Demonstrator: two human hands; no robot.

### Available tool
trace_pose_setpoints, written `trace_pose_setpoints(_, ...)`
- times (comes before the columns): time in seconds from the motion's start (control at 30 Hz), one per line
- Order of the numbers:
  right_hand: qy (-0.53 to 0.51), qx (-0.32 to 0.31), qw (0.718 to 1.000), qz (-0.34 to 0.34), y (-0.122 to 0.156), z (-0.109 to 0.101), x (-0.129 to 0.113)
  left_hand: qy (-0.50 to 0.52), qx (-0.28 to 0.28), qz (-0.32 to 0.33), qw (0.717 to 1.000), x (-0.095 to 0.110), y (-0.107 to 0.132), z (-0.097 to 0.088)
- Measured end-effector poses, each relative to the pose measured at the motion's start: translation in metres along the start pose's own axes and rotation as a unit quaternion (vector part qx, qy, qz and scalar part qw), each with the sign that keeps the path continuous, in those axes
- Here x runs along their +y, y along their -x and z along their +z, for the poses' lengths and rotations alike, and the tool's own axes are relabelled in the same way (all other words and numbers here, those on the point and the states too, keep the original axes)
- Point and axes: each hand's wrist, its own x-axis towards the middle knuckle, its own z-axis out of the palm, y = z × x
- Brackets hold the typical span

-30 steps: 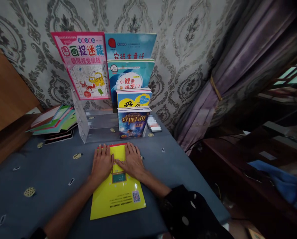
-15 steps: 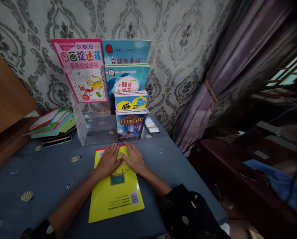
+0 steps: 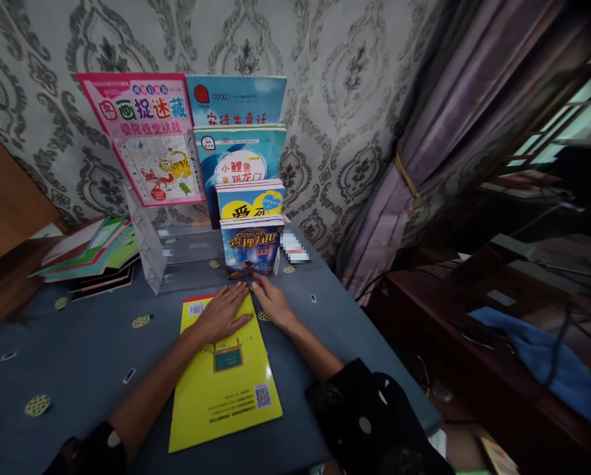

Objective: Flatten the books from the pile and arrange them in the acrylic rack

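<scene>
A yellow book lies on the table with its back cover up. My left hand rests flat across its upper part, fingers stretched out. Just beyond the book's upper right edge is my right hand, also with fingers extended and holding nothing. Its fingertips come close to the lower edge of a dark blue book in a clear stepped stand. Behind that one, a yellow-and-blue book and two teal books stand in rising rows. A pink picture book stands at upper left.
To the left, a pile of colourful thin books or sheets lies by a wooden panel. Patterned wallpaper backs the table. A tied purple curtain hangs at right, beside a dark red cabinet with a blue cloth.
My right hand has slid off the yellow book to the right, onto the table near the stand. My left hand stays on the book. The camera view has shifted slightly.
</scene>
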Motion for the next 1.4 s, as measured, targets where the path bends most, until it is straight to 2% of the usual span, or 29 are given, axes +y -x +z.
trace_pose_setpoints(0.23,-0.002,0.018,0.999,-0.046,0.003,0.004,-0.003,0.001,0.021,0.012,1.000,0.003,0.001,-0.001)
trace_pose_setpoints(0.4,-0.022,-0.025,0.997,-0.072,0.006,0.006,-0.009,0.028,0.036,0.049,0.998,0.007,0.001,-0.011)
trace_pose_setpoints(0.63,0.063,-0.059,0.993,-0.082,0.007,0.005,-0.010,0.046,0.043,0.064,0.996,0.022,0.005,-0.019)
trace_pose_setpoints(0.8,0.109,-0.050,0.989,-0.091,0.011,0.005,-0.015,0.067,0.062,0.098,0.991,0.039,0.019,-0.018)
trace_pose_setpoints(1.03,0.147,-0.039,0.984,-0.097,0.016,0.003,-0.024,0.098,0.037,0.157,0.982,0.072,0.055,-0.025)
trace_pose_setpoints(1.17,0.166,-0.039,0.980,-0.101,0.016,0.002,-0.026,0.123,0.044,0.240,0.962,0.088,0.073,-0.015)
trace_pose_setpoints(1.27,0.168,-0.040,0.979,-0.110,0.016,0.003,-0.025,0.108,0.059,0.303,0.945,0.091,0.078,-0.001)
trace_pose_setpoints(1.4,0.174,-0.039,0.976,-0.123,0.018,0.006,-0.021,0.104,0.033,0.304,0.947,0.090,0.077,0.004)
